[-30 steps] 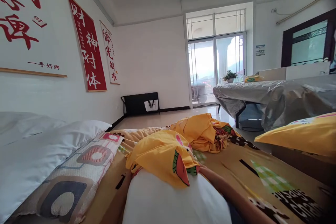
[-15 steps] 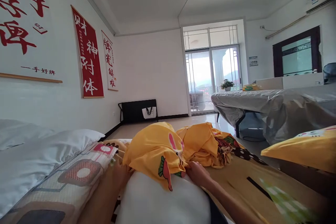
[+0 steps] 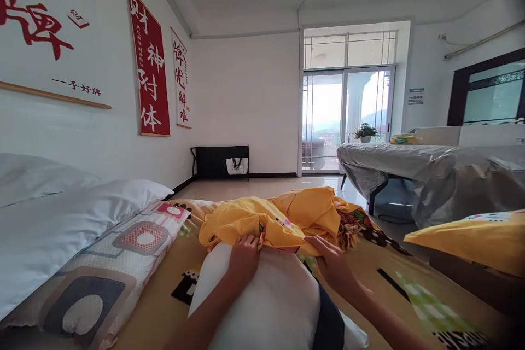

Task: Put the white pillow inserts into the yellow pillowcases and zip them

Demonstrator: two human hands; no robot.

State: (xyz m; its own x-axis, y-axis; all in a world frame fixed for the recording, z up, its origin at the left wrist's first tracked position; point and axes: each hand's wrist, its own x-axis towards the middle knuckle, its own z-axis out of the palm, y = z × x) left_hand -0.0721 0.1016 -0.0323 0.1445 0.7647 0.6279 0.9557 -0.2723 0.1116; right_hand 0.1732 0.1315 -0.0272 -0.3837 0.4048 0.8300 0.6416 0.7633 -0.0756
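Our left hand (image 3: 243,254) rests on the far end of the white pillow (image 3: 262,306), fingers curled onto the edge of the yellow pillowcase (image 3: 246,224). Our right hand (image 3: 333,262) pinches the same edge just beside it. The pillow lies mid-bed on the patterned sheet (image 3: 164,306); a patterned pillow (image 3: 118,262) sits toward the bed's left edge.

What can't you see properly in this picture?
- Far end of the white pillow: head view, covered by the yellow pillowcase.
- Fingertips of the left hand and right hand: head view, tucked into the pillowcase's edge.
- Near end of the pillow and both forearms: cut off by the bottom edge.
- Small sign by the glass door: too small to read.
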